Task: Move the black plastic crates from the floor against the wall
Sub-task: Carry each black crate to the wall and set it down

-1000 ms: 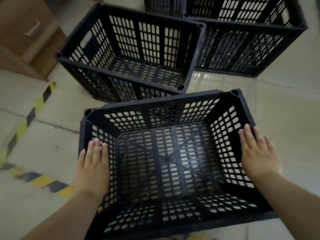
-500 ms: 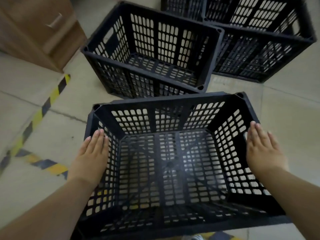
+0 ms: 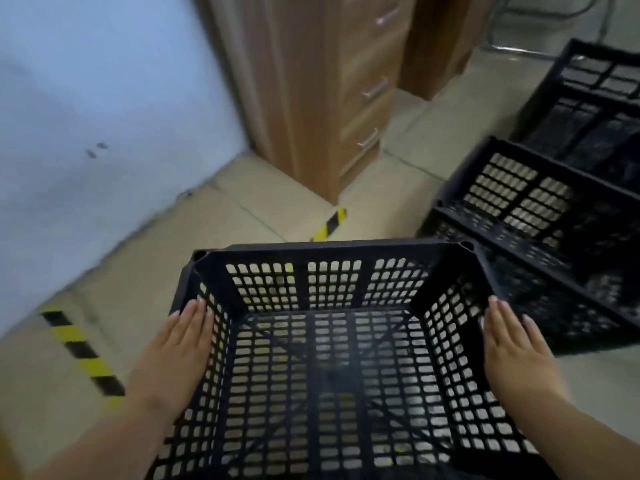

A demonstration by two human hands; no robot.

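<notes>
I hold an empty black plastic crate point(image 3: 332, 252) with perforated walls between both palms, lifted off the floor. My left hand point(image 3: 176, 351) presses flat on its left outer wall and my right hand point(image 3: 512, 351) presses flat on its right outer wall. A second black crate point(image 3: 540, 209) rests on the floor to the right, with a third black crate point(image 3: 595, 88) behind it. The pale blue wall point(image 3: 97, 109) rises at the left, ahead of the held crate.
A wooden drawer cabinet point(image 3: 322, 95) stands against the wall ahead, with a second wooden unit point(image 3: 440, 43) behind it. Yellow-black hazard tape point(image 3: 83, 355) runs across the beige tiled floor at left, and another strip point(image 3: 330, 223) lies near the cabinet's corner.
The held crate has risen and swung left with my view; the wall and cabinet have come into sight, and the two other crates now sit at the right.
</notes>
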